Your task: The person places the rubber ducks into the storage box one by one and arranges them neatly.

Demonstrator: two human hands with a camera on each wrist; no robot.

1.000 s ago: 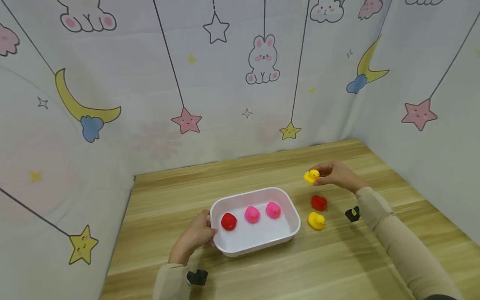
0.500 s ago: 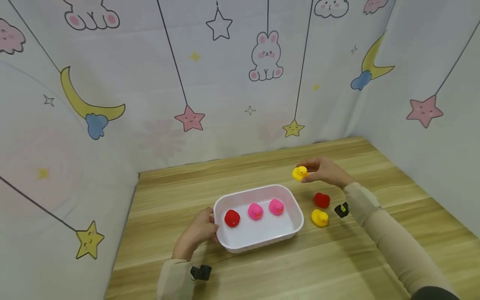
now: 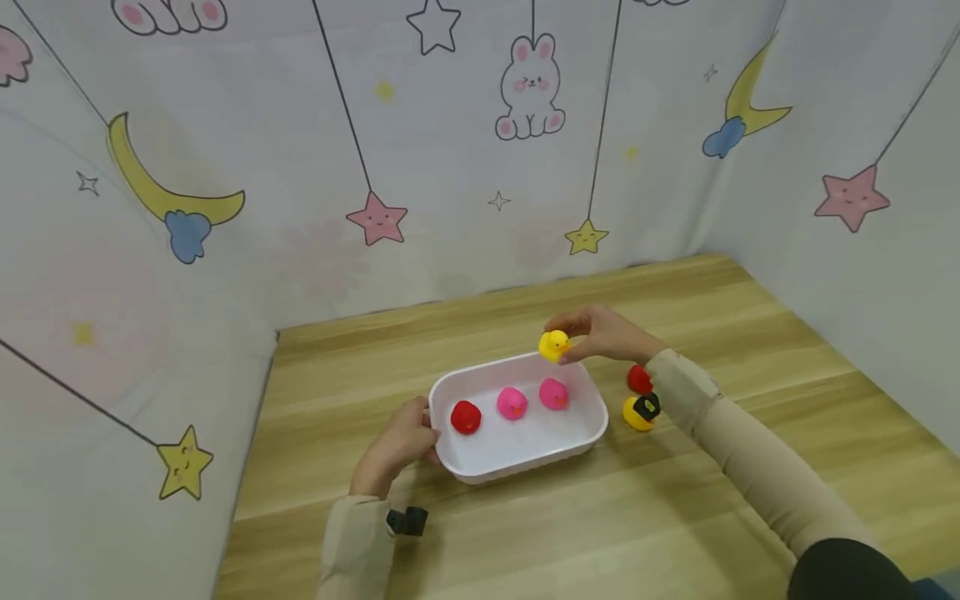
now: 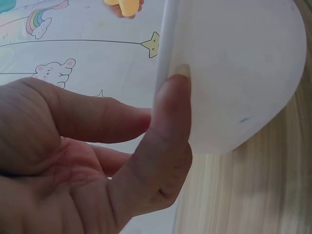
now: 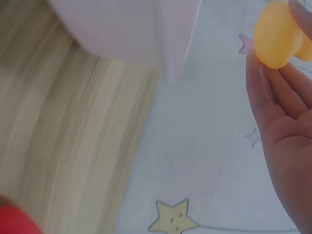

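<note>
The right hand has carried the small yellow rubber duck leftward from over the bare wood — a second ago it hung above the ducks left on the table, and now it sits at the far rim of the white rectangular plastic tub, just over the edge. By my reading the carry is nearly done and only the lowering and letting go are left.

That hand pinches the duck between thumb and fingertips, the palm turned open behind it. The left hand grips the tub's near-left rim, thumb pressed on the outer wall and the fingers apparently hooked inside, though the wrist view is too close to be sure.

Just right of the left hand, inside the tub, a red rubber duck and two pink rubber ducks stand in a row. Under the right wrist, on the wooden table, lie another red duck and a second yellow duck — the latter partly hidden by the wrist camera.
</note>
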